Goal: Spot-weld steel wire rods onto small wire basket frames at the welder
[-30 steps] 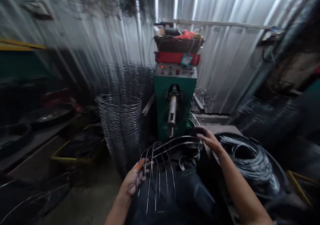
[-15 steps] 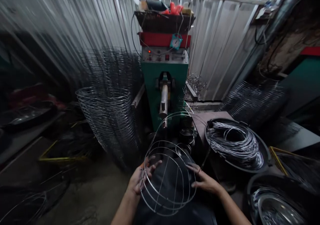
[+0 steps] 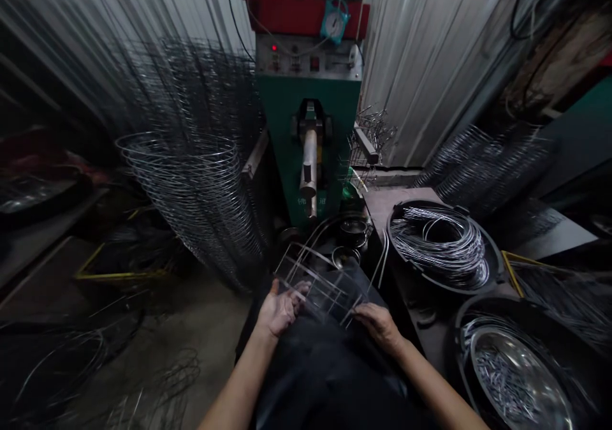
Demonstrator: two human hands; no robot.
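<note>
A round wire frame [image 3: 329, 283], made of several thin metal rings joined by cross wires, is held over my lap. It is turned nearly edge-on and partly blurred. My left hand [image 3: 282, 309] grips its left side, thumb up and fingers curled. On the right side, my right hand [image 3: 380, 323] pinches the wires between thumb and fingers. Beyond the frame stands a green machine [image 3: 280, 143] with a metal electrode arm [image 3: 310, 162] pointing toward me, apart from the frame.
Tall stacks of wire rings [image 3: 191, 187] rise at left. To the right are a black basin [image 3: 497, 267] of wire rings and another basin [image 3: 461, 328] containing a metal bowl [image 3: 549, 385] of short wire pieces. Loose wire [image 3: 176, 372] lies on the floor.
The wire frame has tipped from showing its round openings to nearly edge-on. My right hand has closed on its wires. The view has tilted down.
</note>
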